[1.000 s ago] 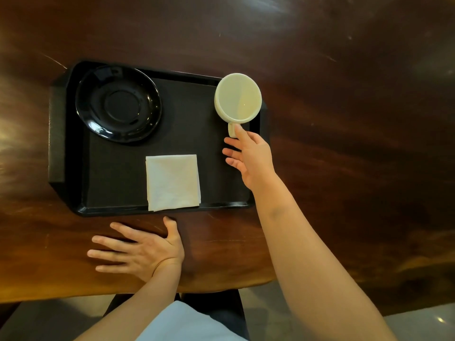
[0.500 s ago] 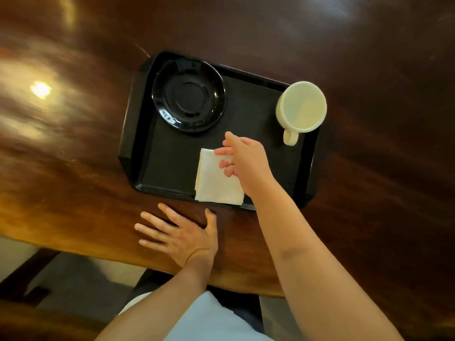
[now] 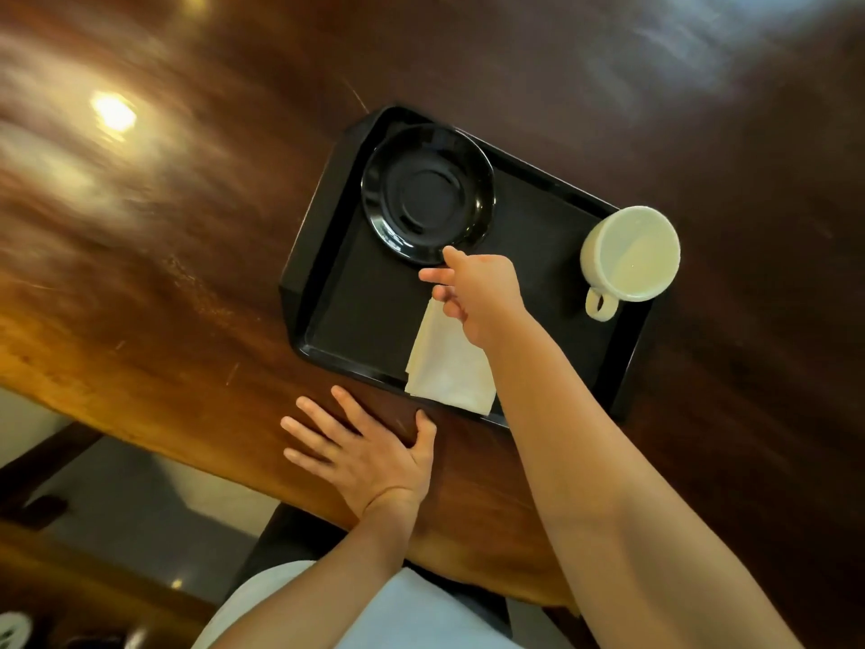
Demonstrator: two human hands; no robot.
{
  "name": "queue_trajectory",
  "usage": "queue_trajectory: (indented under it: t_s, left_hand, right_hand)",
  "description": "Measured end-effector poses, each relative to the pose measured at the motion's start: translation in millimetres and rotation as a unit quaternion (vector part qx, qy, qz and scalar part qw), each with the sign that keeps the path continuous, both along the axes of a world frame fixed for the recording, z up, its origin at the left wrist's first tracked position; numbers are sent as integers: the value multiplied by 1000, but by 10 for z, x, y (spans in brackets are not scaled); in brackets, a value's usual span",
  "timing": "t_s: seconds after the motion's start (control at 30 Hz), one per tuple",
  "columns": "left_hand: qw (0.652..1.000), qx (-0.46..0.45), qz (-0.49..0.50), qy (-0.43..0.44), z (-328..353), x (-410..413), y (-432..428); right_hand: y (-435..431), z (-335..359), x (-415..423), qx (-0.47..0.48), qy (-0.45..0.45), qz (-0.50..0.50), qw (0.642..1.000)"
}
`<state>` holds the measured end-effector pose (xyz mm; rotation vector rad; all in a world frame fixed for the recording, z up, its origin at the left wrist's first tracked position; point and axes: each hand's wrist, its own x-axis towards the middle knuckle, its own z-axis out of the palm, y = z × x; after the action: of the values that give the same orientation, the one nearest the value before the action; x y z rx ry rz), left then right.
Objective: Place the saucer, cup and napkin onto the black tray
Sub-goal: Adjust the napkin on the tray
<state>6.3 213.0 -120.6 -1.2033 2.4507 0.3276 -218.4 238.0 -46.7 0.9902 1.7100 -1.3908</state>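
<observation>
Now the right hand (image 3: 482, 292), fingers loosely apart and holding nothing, nears the saucer (image 3: 427, 193) on the tray (image 3: 323, 292). Best pinch its near rim, clear of the napkin (image 3: 449, 367). The left hand (image 3: 370, 454) lies flat, fingers spread.

Glossy dark wooden table (image 3: 187, 255), pale floor (image 3: 140, 508) below its edge

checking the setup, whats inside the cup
The cream cup looks empty: its pale inner wall and bottom show, with nothing in it. The tray directly under its base is covered.
</observation>
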Motion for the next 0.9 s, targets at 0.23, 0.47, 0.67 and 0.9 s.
queue_trajectory:
  t_s: [0.23,0.47,0.67,0.9]
  left_hand:
    - [1000,0,-2,14,-16,15,-4]
    - [1000,6,-3,23,-23,21,-14]
    - [1000,0,-3,23,-13,23,-2]
    - [1000,-2,6,14,-25,12,7]
  right_hand:
    - [-112,-52,-54,-6,5,-10,1000]
    - [-162,-18,-70,-30,-1,-45,999]
    - [242,111,115,129,151,182,963]
    - [753,-46,513,263,172,404,859]
